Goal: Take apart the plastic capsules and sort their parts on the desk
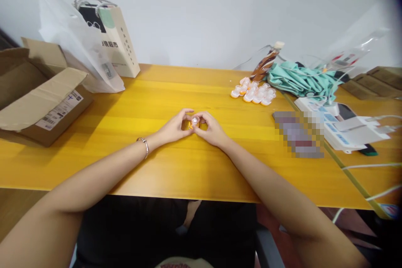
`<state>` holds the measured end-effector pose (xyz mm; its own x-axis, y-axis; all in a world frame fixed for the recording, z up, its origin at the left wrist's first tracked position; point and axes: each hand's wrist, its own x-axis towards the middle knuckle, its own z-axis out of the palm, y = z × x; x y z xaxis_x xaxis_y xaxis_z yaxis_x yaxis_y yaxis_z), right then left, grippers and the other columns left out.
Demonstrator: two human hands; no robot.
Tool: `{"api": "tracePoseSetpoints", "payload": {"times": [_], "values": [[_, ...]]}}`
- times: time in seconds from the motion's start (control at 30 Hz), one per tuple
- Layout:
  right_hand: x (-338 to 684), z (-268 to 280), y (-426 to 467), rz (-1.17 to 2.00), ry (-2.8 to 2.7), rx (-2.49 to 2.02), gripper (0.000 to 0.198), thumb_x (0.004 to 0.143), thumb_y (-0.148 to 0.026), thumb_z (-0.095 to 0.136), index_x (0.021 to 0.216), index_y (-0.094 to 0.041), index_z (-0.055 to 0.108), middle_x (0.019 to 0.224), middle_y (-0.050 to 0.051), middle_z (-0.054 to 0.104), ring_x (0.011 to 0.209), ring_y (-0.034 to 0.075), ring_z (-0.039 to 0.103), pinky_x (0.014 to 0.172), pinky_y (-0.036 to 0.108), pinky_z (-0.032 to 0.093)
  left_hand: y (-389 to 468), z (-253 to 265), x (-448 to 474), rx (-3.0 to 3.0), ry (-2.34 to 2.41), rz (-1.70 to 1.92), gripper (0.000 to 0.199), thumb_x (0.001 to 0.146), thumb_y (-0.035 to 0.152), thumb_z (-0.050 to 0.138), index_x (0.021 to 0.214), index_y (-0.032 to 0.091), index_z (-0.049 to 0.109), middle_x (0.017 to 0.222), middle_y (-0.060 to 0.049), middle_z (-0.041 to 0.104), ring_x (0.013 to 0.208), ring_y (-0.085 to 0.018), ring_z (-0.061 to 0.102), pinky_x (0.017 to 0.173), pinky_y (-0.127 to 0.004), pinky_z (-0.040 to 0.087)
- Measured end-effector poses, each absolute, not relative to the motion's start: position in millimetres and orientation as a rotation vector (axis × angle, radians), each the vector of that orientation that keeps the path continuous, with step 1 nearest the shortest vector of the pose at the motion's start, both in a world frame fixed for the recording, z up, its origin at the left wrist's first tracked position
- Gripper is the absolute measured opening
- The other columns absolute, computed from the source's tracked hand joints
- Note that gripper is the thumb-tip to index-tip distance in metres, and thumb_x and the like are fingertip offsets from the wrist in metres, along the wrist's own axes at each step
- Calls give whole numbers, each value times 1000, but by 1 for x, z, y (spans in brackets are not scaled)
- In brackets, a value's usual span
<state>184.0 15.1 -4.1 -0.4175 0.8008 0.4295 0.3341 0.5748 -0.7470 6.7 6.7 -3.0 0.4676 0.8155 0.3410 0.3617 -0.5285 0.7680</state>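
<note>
The right hand (211, 129) is closing its grip on a small case (195, 121) over the bench (157, 92); the left hand (176, 128) is curving its grip loosely beside it, contact unclear. More cases (253, 92) are lying near the bottle (265, 66).

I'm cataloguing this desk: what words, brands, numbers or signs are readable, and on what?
"镜超市": paper bag, its start partly covered.
"NES…", apparently: brown bottle, rest unclear.
Too small or blurred: side of that bag, white label on the cardboard box, blue labels on the power strip.
</note>
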Motion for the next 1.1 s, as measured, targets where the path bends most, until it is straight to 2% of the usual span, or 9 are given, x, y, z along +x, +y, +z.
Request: {"api": "tracePoseSetpoints", "payload": {"times": [0.13, 0.3, 0.43, 0.6, 0.73, 0.83, 0.9, 1.0, 1.1], "values": [[184, -4, 16, 754, -1910, -953, 39, 68, -30, 66, 100, -20, 47, 94, 5, 56, 84, 17, 57, 76, 34, 48, 7, -3, 7, 2098, 971, 935, 55, 75, 21, 62, 122, 19, 33, 108, -9, 59, 101, -20, 56, 91, -37, 40], [186, -2, 15, 754, -2009, -906, 18, 75, -27, 57, 91, -20, 52, 88, 3, 57, 83, 16, 56, 78, 34, 47, 7, -3, 8, 2112, 987, 934, 55, 76, 24, 62, 122, 19, 32, 108, -10, 60, 102, -21, 56, 91, -38, 40], [186, -2, 14, 797, -1909, -955, 37, 69, -31, 65, 100, -20, 47, 94, 5, 57, 84, 17, 57, 78, 34, 47, 6, -3, 8, 2115, 988, 922, 56, 76, 24, 61, 124, 19, 31, 109, -10, 59, 102, -21, 56, 91, -38, 40], [186, -2, 14, 778, -1976, -928, 19, 75, -32, 58, 89, -20, 51, 88, 3, 59, 81, 16, 57, 78, 34, 47, 6, -2, 8, 2119, 998, 916, 57, 76, 27, 62, 124, 19, 31, 108, -10, 60, 102, -21, 56, 91, -39, 39], [186, -2, 14, 797, -1896, -957, 35, 70, -33, 63, 98, -20, 48, 95, 5, 58, 82, 16, 58, 77, 34, 47, 6, -2, 9, 2109, 999, 906, 57, 76, 25, 61, 124, 19, 32, 107, -10, 60, 101, -21, 57, 90, -38, 40], [187, -2, 14, 732, -1975, -976, 22, 71, -32, 62, 86, -20, 52, 85, 3, 58, 80, 17, 57, 77, 35, 47, 6, -2, 9, 2106, 998, 911, 57, 76, 24, 62, 124, 20, 32, 107, -9, 60, 102, -21, 56, 91, -38, 39], [187, -2, 14, 759, -1999, -934, 18, 76, -30, 55, 91, -21, 53, 89, 4, 60, 85, 17, 57, 80, 35, 47, 6, -2, 9, 2102, 993, 914, 57, 76, 25, 62, 124, 20, 32, 108, -9, 60, 103, -21, 56, 92, -38, 39], [187, -2, 14, 795, -1931, -937, 35, 72, -32, 61, 102, -20, 49, 96, 5, 59, 86, 17, 58, 79, 35, 47, 5, -1, 8, 2100, 988, 909, 57, 76, 24, 61, 125, 20, 32, 110, -10, 59, 102, -21, 56, 91, -38, 39], [187, -3, 14, 751, -1954, -964, 29, 68, -32, 65, 89, -19, 50, 84, 3, 59, 78, 17, 58, 75, 34, 48, 6, -2, 8, 2108, 990, 919, 56, 76, 23, 61, 124, 19, 33, 109, -10, 59, 100, -21, 57, 91, -38, 39]]}}
